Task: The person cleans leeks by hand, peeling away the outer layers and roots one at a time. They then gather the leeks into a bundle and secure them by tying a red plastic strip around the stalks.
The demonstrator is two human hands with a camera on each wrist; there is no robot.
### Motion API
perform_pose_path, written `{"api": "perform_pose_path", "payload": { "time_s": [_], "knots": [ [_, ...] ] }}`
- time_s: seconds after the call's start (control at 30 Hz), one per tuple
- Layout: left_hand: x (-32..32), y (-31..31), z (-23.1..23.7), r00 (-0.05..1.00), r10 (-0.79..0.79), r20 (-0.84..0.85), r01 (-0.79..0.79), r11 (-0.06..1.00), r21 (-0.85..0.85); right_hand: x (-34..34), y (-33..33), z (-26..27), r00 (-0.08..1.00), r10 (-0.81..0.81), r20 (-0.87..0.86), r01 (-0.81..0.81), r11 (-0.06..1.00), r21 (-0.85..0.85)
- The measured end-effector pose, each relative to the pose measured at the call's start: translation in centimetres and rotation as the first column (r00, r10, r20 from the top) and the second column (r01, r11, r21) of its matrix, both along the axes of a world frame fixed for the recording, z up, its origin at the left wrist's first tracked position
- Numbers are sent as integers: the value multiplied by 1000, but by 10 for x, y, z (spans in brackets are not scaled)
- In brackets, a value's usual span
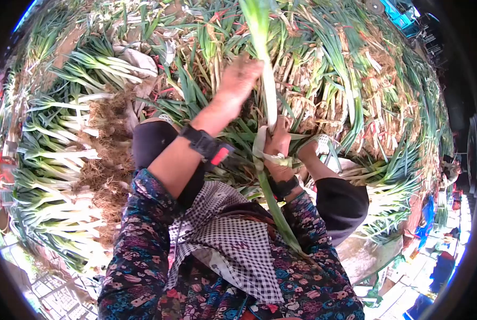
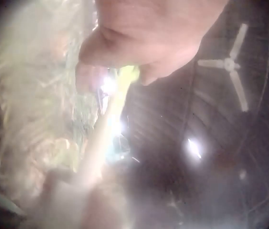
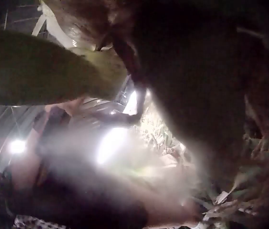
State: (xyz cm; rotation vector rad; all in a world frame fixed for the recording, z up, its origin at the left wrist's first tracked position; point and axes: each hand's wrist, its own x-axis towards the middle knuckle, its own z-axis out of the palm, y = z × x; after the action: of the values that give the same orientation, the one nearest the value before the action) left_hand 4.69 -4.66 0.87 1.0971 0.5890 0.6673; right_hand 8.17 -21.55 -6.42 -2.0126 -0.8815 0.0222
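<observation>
A long green onion [image 1: 269,88] stands nearly upright before me, green leaves at the top and white stalk below. My left hand [image 1: 237,81], somewhat blurred, is at the upper stalk; in the left wrist view its fingers [image 2: 92,50] pinch the onion. Low on the white stalk, my right hand [image 1: 279,143] grips it with curled fingers. From that hand a peeled outer leaf [image 1: 277,208] hangs down over the right forearm toward the sleeve. The right wrist view is dark and hazy, with a broad green leaf [image 3: 39,71] across its left side.
To the left, trimmed green onions [image 1: 70,154] lie in a row, roots [image 1: 107,165] inward. More onions [image 1: 390,197] are stacked at the right. Ahead spreads a large heap of unpeeled onions [image 1: 302,101]. A checked apron [image 1: 238,250] covers the lap between bent knees.
</observation>
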Motion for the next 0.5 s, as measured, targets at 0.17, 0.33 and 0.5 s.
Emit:
{"api": "perform_pose_path", "payload": {
  "time_s": [0.17, 0.33, 0.5],
  "knots": [
    [2, -5, 2, 972, -36, 233, 115, 935, -335, -17, 9, -19, 703, 354, -616, -101, 908, 407],
    [-13, 1, 31, 716, -304, 628, 556, 793, -250, -32, -10, 60, 143, 672, -726, -316, 726, 610],
    [-17, -13, 33, 799, -320, 508, 494, 832, -252, -31, -12, 46, -133, 646, -752, -329, 687, 648]
  ]
}}
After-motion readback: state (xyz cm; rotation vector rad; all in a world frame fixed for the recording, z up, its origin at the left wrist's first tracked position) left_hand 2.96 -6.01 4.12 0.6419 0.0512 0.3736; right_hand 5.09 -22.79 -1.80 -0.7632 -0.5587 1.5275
